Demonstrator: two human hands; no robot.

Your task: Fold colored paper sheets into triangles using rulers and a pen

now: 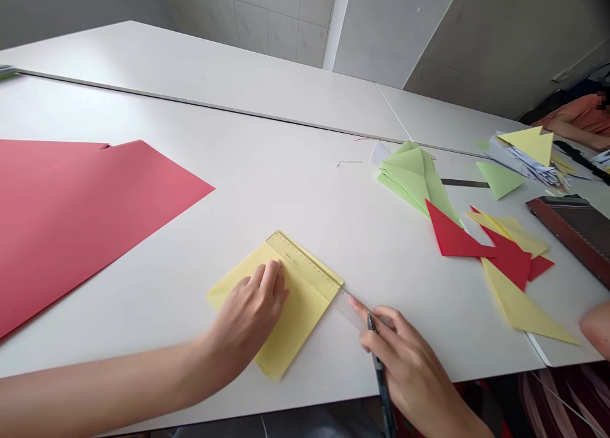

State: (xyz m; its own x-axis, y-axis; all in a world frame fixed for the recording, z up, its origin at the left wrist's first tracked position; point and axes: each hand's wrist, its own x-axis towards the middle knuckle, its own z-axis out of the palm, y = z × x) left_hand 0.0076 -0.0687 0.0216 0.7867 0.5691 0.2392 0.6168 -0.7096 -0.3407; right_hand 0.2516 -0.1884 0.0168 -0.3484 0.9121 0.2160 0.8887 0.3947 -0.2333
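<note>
Your left hand presses on the yellow paper, fingers together; your right hand grips the pen, touching the ruler.

Wide gap between red sheet, green papers

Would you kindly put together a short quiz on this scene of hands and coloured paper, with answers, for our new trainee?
1. True or false: the right hand holds a pen.
2. What lies along the upper right edge of the yellow sheet under the left hand?
a) a pair of scissors
b) a clear ruler
c) a wooden stick
3. Fill in the colour: the large sheet at the left of the table is ____.

Key: 1 true; 2 b; 3 red.
</note>
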